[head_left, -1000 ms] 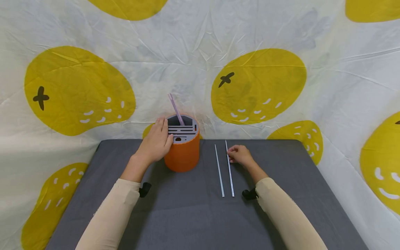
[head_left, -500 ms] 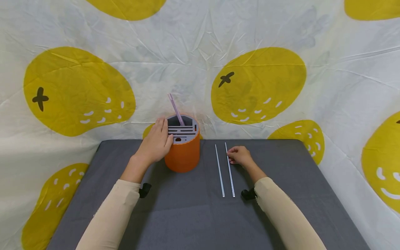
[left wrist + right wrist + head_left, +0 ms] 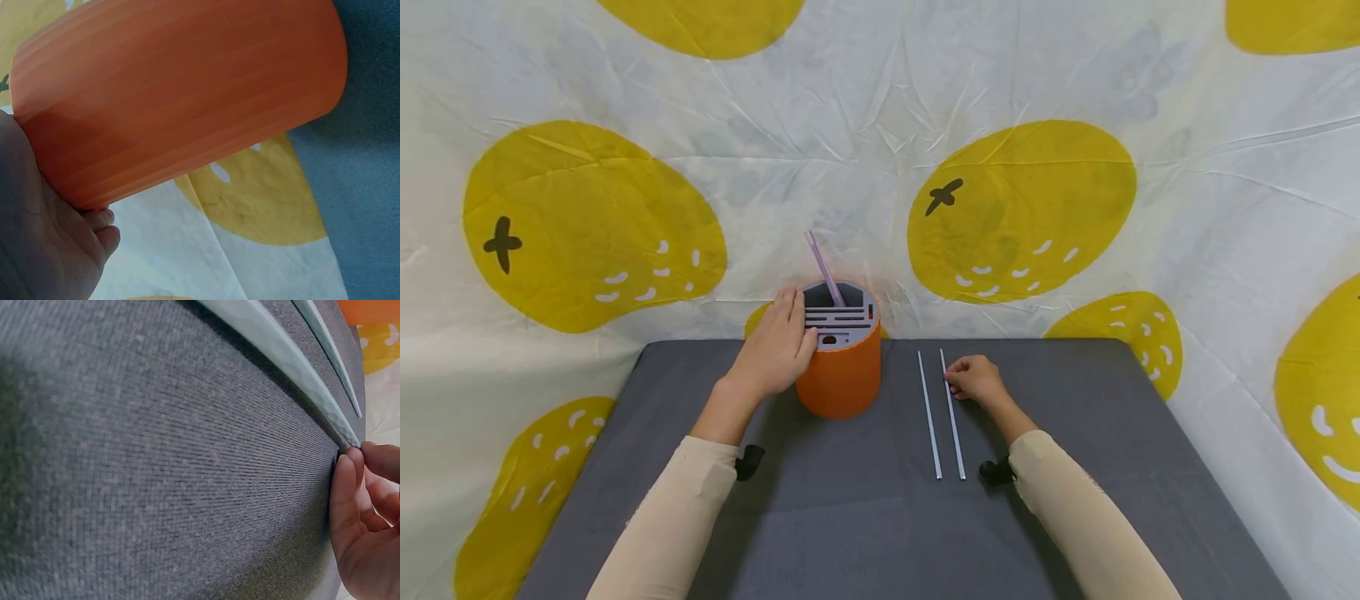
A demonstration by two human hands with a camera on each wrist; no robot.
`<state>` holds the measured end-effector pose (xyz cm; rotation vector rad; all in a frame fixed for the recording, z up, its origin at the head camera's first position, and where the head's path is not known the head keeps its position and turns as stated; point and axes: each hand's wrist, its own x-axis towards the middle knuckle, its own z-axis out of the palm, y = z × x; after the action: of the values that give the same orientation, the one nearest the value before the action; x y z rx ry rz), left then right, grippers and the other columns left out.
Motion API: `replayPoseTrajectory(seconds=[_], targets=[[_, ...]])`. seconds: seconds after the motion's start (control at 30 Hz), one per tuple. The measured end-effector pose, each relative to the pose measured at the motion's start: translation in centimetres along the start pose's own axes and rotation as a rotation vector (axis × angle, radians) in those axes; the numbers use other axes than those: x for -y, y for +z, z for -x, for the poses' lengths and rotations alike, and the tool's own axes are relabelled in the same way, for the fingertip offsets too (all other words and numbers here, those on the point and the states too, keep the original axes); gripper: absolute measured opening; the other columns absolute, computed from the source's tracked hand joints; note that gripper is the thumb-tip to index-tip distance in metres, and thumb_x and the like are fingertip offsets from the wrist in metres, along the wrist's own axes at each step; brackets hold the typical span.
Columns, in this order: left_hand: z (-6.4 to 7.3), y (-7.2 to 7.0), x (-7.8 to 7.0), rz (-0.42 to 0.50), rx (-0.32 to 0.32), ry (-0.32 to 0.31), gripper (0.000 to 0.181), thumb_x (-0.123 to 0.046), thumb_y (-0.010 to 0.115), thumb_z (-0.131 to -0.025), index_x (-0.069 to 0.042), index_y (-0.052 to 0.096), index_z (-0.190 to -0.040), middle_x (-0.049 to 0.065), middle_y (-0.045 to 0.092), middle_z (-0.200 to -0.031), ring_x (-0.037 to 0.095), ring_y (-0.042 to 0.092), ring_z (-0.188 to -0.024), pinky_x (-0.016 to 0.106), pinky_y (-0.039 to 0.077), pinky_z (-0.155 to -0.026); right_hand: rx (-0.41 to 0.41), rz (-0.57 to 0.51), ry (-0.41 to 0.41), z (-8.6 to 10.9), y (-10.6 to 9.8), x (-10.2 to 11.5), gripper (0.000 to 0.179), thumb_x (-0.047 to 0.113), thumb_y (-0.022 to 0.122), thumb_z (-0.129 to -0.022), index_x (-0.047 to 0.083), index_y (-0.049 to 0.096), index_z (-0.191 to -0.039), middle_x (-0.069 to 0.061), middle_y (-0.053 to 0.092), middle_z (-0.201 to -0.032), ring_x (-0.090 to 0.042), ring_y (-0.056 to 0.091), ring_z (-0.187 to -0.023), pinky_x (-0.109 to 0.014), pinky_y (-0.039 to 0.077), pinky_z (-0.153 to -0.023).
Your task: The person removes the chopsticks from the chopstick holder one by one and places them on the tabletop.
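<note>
Two pale blue chopsticks lie nearly parallel on the dark grey cloth, the left chopstick (image 3: 928, 414) apart from the right chopstick (image 3: 953, 421). My right hand (image 3: 976, 379) pinches the right one near its far end between thumb and fingers, as the right wrist view also shows. An orange cylindrical utensil holder (image 3: 838, 385) with a grey slotted top (image 3: 842, 337) stands to the left of them. On its left rim rests my left hand (image 3: 775, 346), fingers extended forward and thumb at the top's front edge. A pair of thin purple sticks (image 3: 823, 268) leans in the holder's rear compartment.
Behind the table (image 3: 850, 517) hangs a white cloth (image 3: 850, 192) printed with yellow fruit. The table's far edge runs just behind the holder. Each wrist carries a black camera mount, such as the right one (image 3: 996, 472).
The far end of the right chopstick has come slightly lower and nearer, so both far ends now look almost level. The left hand and the holder have stayed put.
</note>
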<state>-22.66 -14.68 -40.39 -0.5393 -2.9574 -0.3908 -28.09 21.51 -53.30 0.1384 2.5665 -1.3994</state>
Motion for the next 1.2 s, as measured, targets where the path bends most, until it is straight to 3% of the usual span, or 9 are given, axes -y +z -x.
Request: replayPoseTrajectory(seconds=[0.57,0.87,1.03,1.2], targets=[[-0.3,-0.1,0.1,0.011,0.009,-0.008,0.072,-0.039,0.026,-0.11,0.008,0.011,-0.162,0.026,0.006,-0.172,0.041,0.006,-0.16,0.053,0.012,-0.131,0.002,0.019,-0.032,0.3,-0.4,0.2,0.018,0.013,0.07,-0.099,-0.004,0.073,-0.104,-0.01,0.071,-0.079,-0.01,0.065,-0.062,-0.027,0.061,-0.06],[-0.4,-0.3,0.1,0.015,0.019,-0.009,0.072,-0.039,0.026,-0.111,0.008,0.009,-0.163,0.026,0.005,-0.172,0.039,0.004,-0.161,0.051,0.009,-0.131,-0.027,0.097,-0.153,0.0,-1.2,2.0,0.018,0.017,0.071,-0.098,0.0,0.074,-0.102,-0.006,0.069,-0.074,-0.011,0.064,-0.06,-0.026,0.059,-0.059],[-0.4,-0.3,0.1,0.008,0.016,-0.007,0.072,-0.039,0.026,-0.111,0.008,0.009,-0.163,0.025,0.004,-0.172,0.039,0.004,-0.161,0.051,0.01,-0.131,-0.031,0.156,-0.267,0.0,-1.7,4.1,0.02,0.022,0.071,-0.098,0.003,0.075,-0.102,-0.004,0.067,-0.069,-0.013,0.062,-0.059,-0.027,0.053,-0.06],[-0.4,-0.3,0.1,0.003,0.023,-0.005,0.072,-0.039,0.026,-0.111,0.008,0.009,-0.162,0.026,0.004,-0.172,0.04,0.004,-0.161,0.053,0.011,-0.131,-0.008,0.128,-0.328,0.1,-1.8,6.6,0.019,0.02,0.07,-0.099,0.003,0.075,-0.106,-0.007,0.069,-0.078,-0.017,0.066,-0.066,-0.026,0.057,-0.063]])
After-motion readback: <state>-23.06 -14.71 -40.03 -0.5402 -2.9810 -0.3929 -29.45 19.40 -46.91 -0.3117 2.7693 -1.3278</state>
